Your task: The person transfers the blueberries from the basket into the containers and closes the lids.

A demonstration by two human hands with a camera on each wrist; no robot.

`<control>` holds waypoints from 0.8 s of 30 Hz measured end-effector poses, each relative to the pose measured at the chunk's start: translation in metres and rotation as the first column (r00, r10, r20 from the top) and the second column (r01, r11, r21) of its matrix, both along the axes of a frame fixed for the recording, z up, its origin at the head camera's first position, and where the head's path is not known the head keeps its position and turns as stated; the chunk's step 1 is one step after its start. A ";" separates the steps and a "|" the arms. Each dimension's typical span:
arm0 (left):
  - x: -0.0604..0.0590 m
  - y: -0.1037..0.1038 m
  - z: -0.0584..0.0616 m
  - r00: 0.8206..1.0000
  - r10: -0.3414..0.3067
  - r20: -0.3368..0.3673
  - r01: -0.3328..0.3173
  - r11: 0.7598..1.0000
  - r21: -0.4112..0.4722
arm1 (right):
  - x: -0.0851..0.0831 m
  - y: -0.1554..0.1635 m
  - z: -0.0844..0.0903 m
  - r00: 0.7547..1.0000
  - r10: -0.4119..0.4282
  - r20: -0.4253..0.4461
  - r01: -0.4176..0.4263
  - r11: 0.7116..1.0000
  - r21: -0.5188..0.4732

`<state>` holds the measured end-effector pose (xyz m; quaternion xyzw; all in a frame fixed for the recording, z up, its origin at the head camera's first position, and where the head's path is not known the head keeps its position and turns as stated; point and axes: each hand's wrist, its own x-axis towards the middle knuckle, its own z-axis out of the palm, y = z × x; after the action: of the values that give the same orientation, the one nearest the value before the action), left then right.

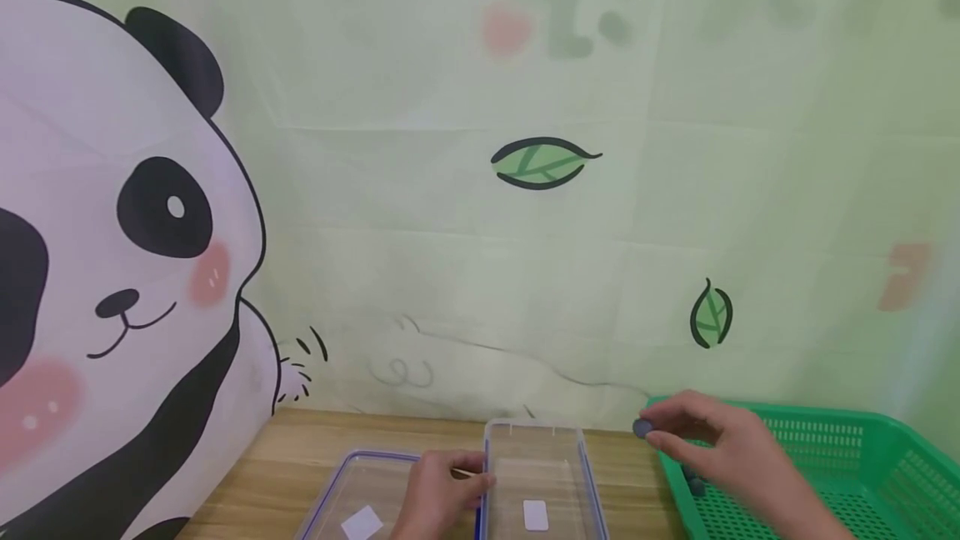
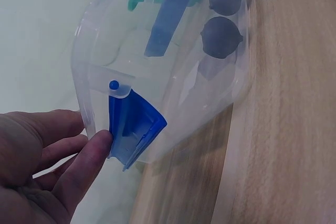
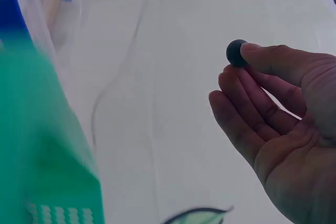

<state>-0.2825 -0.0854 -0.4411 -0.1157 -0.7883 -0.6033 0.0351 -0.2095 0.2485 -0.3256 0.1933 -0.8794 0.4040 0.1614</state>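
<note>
My left hand [image 1: 442, 490] grips the side rim of a clear plastic box [image 1: 534, 450], its thumb beside a blue latch [image 2: 131, 124] in the left wrist view. Through the box wall, dark balls [image 2: 221, 38] show in a row along its bottom. Between thumb and fingertips, my right hand [image 1: 723, 444] pinches a small dark blue ball [image 3: 237, 53]. That hand hovers at the left rim of a green plastic basket [image 1: 870, 427], right of the box. More dark balls [image 1: 697, 487] lie in the basket, partly hidden by the hand.
Left of the box, partly behind my left hand, lies a clear blue-rimmed container or lid [image 1: 363, 458] with a white label [image 1: 362, 522]. Everything stands on a wooden table [image 1: 258, 473]. A cloth backdrop [image 1: 420, 273] with a panda hangs right behind it.
</note>
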 end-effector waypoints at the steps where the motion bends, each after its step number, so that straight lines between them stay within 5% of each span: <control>1: 0.000 0.000 0.000 1.000 0.001 0.003 -0.001 1.000 0.000 | 0.001 -0.004 -0.003 1.000 0.023 0.000 -0.023 1.000 -0.008; 9: 0.000 0.001 0.001 1.000 0.003 -0.012 -0.003 1.000 0.000 | 0.000 -0.029 -0.017 0.989 0.147 0.024 -0.146 0.988 -0.046; 14: 0.000 0.002 0.001 1.000 0.010 0.001 -0.010 1.000 -0.008 | -0.003 -0.041 -0.028 0.972 0.190 0.138 -0.175 0.978 -0.115; 20: -0.002 0.002 0.001 1.000 0.006 0.009 -0.005 1.000 -0.017 | -0.013 -0.056 -0.049 0.924 0.331 0.193 -0.310 0.941 -0.134; 24: -0.003 0.002 0.001 1.000 0.005 0.031 -0.004 1.000 -0.026 | -0.019 -0.064 -0.062 0.857 0.398 0.328 -0.365 0.917 -0.158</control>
<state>-0.2853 -0.0834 -0.4397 -0.1050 -0.7969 -0.5945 0.0229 -0.2290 0.1842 -0.3880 0.2804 -0.8188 0.4954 -0.0738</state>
